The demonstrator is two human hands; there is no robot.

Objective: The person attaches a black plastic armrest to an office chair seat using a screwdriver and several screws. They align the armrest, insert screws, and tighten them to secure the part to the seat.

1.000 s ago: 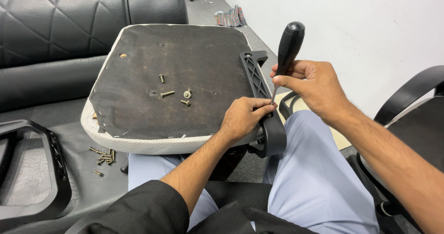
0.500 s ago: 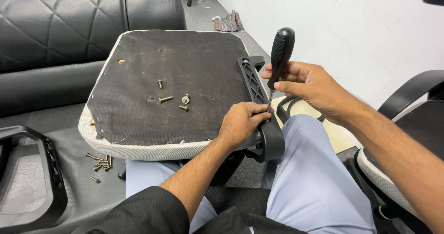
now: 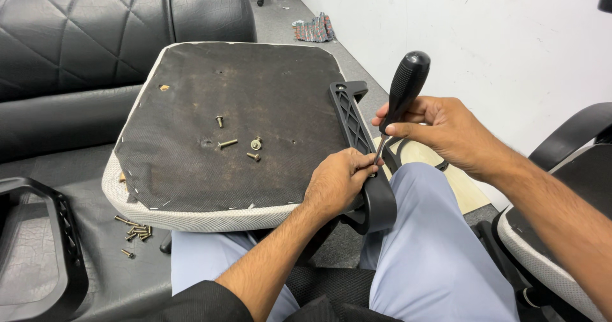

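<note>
From the head camera, an upturned chair seat point(image 3: 236, 131) lay across the person's lap, its dark underside facing up. The right hand point(image 3: 440, 131) was closed around the black handle of a screwdriver point(image 3: 403, 96), held steeply, its thin shaft running down to the black plastic armrest point(image 3: 360, 150) set along the seat's right edge. The left hand point(image 3: 338, 182) rested on that armrest, its fingertips pressed together around the tip of the shaft; whether a screw sat between them could not be told.

Four loose screws point(image 3: 239, 142) lay near the middle of the underside, and a small heap of screws point(image 3: 134, 231) sat on the black sofa cushion point(image 3: 95, 252) beside the left leg. A second armrest point(image 3: 44, 245) lay at the far left.

The tip looked likely to slip, since the seat was only balanced on the knees, and the steadying fingers were right beside it. A tilt could also roll the loose screws off.
</note>
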